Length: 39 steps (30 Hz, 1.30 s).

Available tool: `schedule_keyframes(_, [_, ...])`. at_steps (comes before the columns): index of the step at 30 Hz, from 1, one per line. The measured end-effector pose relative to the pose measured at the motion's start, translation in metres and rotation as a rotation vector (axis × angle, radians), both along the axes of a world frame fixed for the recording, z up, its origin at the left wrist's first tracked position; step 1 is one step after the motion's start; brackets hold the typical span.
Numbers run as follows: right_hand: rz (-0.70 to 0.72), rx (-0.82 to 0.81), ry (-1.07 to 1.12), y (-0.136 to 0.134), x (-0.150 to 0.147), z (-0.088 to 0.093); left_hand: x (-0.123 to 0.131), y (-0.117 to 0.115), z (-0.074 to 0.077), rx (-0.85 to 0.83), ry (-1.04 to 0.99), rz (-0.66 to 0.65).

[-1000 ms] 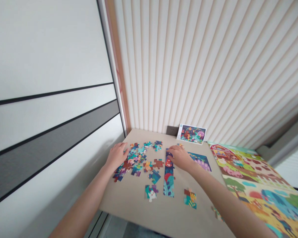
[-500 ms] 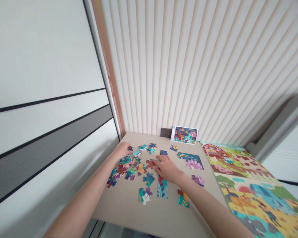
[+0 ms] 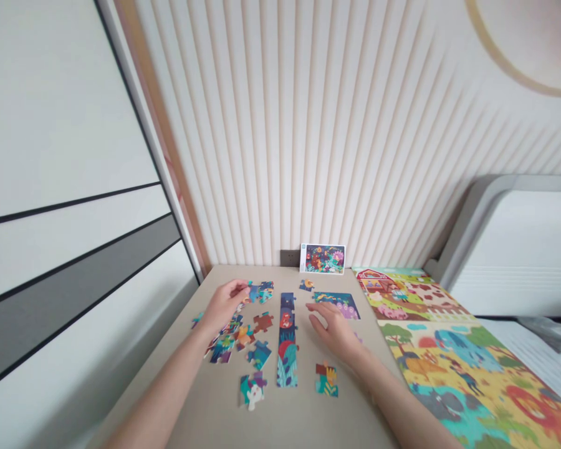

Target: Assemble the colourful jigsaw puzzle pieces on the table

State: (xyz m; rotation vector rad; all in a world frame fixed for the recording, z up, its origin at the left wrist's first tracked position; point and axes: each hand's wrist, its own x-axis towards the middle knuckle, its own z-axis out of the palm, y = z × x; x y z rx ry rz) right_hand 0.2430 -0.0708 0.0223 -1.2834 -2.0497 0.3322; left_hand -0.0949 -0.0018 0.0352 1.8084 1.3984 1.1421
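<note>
My left hand (image 3: pixel 227 304) is over the loose puzzle pieces on the left, its thumb and fingers pinched together on what looks like a puzzle piece, mostly hidden by the fingers. Blue and teal pieces (image 3: pixel 265 291) lie just beyond its fingertips. Below it is a heap of mixed pieces (image 3: pixel 224 345), partly covered by the hand and forearm. A joined upright strip of puzzle (image 3: pixel 287 340) stands between my hands. My right hand (image 3: pixel 333 328) hovers to its right with fingers apart, holding nothing. A joined corner section with purple shapes (image 3: pixel 347 305) is partly behind that hand.
A picture card (image 3: pixel 325 259) leans on the ribbed wall beside a socket (image 3: pixel 290 257). Single pieces lie near the front: a white-figure one (image 3: pixel 253 390) and a yellow-teal one (image 3: pixel 326 380). Finished animal puzzles (image 3: pixel 472 368) cover the right side. A cabinet (image 3: pixel 75 280) borders the left.
The view has turned to the right. My right hand has left the strip and moved right, uncovering its middle. My left hand's fingers have drawn into a pinch.
</note>
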Motion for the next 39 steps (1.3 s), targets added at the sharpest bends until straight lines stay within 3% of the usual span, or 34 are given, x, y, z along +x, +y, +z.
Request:
schedule_keyframes(4, [0.065,0.008,0.055,-0.005,-0.004,-0.011,0.069,-0.029,-0.005,-0.127,-0.255,-0.166])
schedule_keyframes(7, [0.146,0.027,0.045,-0.011,-0.004,-0.014,0.091,-0.041,-0.011,-0.195,-0.311,-0.243])
schedule_keyframes(15, [0.228,0.098,0.038,-0.013,-0.004,-0.010,0.093,-0.056,-0.010,-0.273,-0.382,-0.422])
schedule_keyframes(23, [0.162,0.144,0.070,-0.012,-0.001,-0.009,0.097,-0.076,-0.006,-0.390,-0.523,-0.638])
schedule_keyframes(27, [0.156,0.138,0.042,-0.013,0.001,-0.006,0.096,-0.078,-0.003,-0.305,-0.395,-0.578])
schedule_keyframes(33, [0.158,0.097,0.010,-0.015,0.003,0.000,0.093,-0.078,-0.003,-0.041,0.038,-0.351])
schedule_keyframes(39, [0.366,0.010,-0.121,-0.022,0.018,0.014,0.095,-0.083,-0.003,0.018,0.208,-0.318])
